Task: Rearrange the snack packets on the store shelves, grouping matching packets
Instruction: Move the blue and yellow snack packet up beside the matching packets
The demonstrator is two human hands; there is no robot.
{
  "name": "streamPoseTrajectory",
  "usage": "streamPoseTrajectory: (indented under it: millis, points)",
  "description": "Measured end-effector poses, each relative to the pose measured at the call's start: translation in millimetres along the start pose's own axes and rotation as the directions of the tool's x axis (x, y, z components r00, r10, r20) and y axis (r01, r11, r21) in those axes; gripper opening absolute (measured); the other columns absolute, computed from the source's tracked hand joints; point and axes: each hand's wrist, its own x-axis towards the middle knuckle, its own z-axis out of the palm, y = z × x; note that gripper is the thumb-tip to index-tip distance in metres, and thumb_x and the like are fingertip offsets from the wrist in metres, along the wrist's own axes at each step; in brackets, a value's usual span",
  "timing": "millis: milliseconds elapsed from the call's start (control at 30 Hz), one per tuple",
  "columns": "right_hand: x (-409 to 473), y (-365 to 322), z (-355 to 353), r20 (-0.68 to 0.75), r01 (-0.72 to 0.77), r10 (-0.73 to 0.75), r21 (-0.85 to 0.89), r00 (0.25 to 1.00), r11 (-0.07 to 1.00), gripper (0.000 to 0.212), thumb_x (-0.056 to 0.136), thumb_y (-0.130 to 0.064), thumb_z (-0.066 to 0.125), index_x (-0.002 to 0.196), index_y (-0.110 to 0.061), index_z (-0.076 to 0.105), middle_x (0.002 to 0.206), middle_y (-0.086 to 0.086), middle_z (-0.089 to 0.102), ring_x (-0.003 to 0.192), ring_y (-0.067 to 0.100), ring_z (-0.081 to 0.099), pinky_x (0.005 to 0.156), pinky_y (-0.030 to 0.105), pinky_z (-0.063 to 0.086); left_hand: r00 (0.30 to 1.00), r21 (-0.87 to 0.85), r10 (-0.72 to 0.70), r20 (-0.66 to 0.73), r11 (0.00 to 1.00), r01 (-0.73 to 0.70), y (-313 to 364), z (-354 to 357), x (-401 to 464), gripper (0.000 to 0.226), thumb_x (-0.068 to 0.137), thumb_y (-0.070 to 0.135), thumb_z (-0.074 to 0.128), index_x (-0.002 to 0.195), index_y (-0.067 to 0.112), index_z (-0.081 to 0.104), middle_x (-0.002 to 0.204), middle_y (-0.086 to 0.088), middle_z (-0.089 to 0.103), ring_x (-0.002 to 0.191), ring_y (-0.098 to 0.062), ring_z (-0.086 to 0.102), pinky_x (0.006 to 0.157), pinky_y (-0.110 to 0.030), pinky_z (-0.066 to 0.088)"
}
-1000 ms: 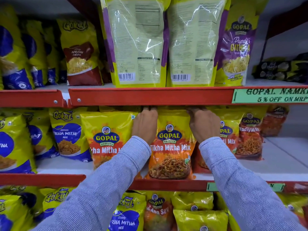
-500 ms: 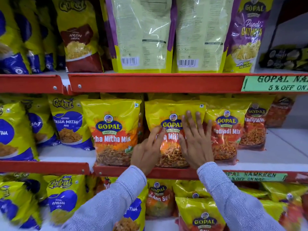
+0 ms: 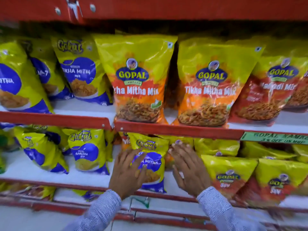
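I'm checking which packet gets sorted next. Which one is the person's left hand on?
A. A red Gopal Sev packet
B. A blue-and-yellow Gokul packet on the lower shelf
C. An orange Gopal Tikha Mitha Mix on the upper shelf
B: the left hand lies spread on the blue-and-yellow Gokul packet on the lower shelf, below the orange Gopal packets.

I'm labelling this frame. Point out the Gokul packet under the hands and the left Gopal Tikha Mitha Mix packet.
Gokul packet (image 3: 150, 161): head view, blue oval on its front.
Left Gopal Tikha Mitha Mix packet (image 3: 135, 80): head view, logo area.
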Motion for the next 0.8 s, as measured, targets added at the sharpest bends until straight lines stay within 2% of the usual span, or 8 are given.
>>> streamPoseTrajectory:
  millis: [100,167,267,367,433,500,633,800]
  points:
    - [-20,-18,49,0.191,-0.295,0.267,0.141,0.945,0.945,0.037,0.09,-0.026,0.055,0.122,-0.01,0.065,0.122,0.01,0.067,0.117,0.03,0.062,0.105,0.039,0.046,0.939,-0.141,-0.281,0.197,0.94,0.311,-30,23,-31,0.053,0.086,0.045,0.054,0.129,0.014,0.061,0.128,-0.009,0.068,0.115,-0.027,0.061,0.096,-0.038,0.042]
    - [-25,-28,77,0.33,-0.587,0.521,0.145,0.787,0.796,0.047,0.086,-0.042,0.051,0.12,-0.011,0.061,0.118,0.012,0.063,0.113,0.031,0.058,0.099,0.041,0.049,0.87,-0.265,-0.402,0.285,0.839,0.475,-42,42,-39,0.071,0.083,0.052,0.056,0.137,0.007,0.054,0.136,-0.015,0.063,0.123,-0.025,0.054,0.105,-0.031,0.037]
    - [-20,-36,106,0.487,-0.878,0.732,0.239,0.477,0.414,0.067,0.075,-0.054,0.062,0.126,-0.011,0.058,0.126,0.012,0.061,0.119,0.031,0.055,0.104,0.042,0.043,0.668,-0.349,-0.507,0.545,0.587,0.731,-69,80,-38,0.109,0.061,0.076,0.069,0.146,0.012,0.046,0.147,-0.008,0.055,0.133,-0.023,0.053,0.115,-0.038,0.041]
    - [-21,-24,134,0.74,-0.958,0.627,0.284,0.244,0.038,0.077,0.062,-0.05,0.083,0.129,-0.02,0.057,0.126,0.002,0.067,0.114,0.024,0.062,0.102,0.043,0.048,0.451,-0.385,-0.467,0.76,0.236,0.892,-89,110,-30,0.117,0.037,0.047,0.096,0.138,0.009,0.052,0.132,-0.015,0.067,0.102,-0.02,0.066,0.081,-0.021,0.06]
    - [-30,-11,155,0.765,-0.954,0.591,0.3,0.256,0.025,0.087,0.048,-0.05,0.089,0.125,-0.02,0.061,0.12,0.004,0.073,0.106,0.022,0.067,0.098,0.047,0.054,0.452,-0.386,-0.4,0.797,0.238,0.891,-97,115,-22,0.09,0.045,0.019,0.093,0.127,0.0,0.062,0.106,-0.004,0.076,0.084,-0.009,0.068,0.067,-0.011,0.055]
    - [-34,-7,163,0.759,-0.939,0.587,0.343,0.281,0.005,0.09,0.039,-0.042,0.092,0.119,-0.011,0.066,0.109,0.006,0.075,0.097,0.02,0.067,0.09,0.042,0.057,0.478,-0.389,-0.377,0.794,0.289,0.875,-104,119,-23,0.078,0.041,0.02,0.093,0.114,0.001,0.071,0.086,0.011,0.078,0.072,0.001,0.068,0.077,-0.027,0.058]
    - [-30,-18,141,0.721,-0.927,0.622,0.374,0.306,0.024,0.08,0.042,-0.016,0.099,0.115,-0.015,0.064,0.108,0.001,0.072,0.094,0.013,0.067,0.078,0.024,0.056,0.535,-0.449,-0.368,0.76,0.297,0.843,-108,106,-35,0.078,0.036,0.029,0.089,0.112,0.02,0.071,0.11,-0.006,0.079,0.101,-0.029,0.073,0.091,-0.054,0.06]
    - [-34,-40,109,0.618,-0.876,0.653,0.457,0.438,0.154,0.069,0.052,0.011,0.092,0.103,-0.026,0.062,0.095,-0.018,0.076,0.087,-0.004,0.068,0.073,0.011,0.054,0.701,-0.633,-0.396,0.593,0.308,0.71,-77,49,-51,0.065,0.044,0.027,0.09,0.105,0.026,0.067,0.097,0.016,0.078,0.089,-0.001,0.07,0.079,-0.018,0.055]
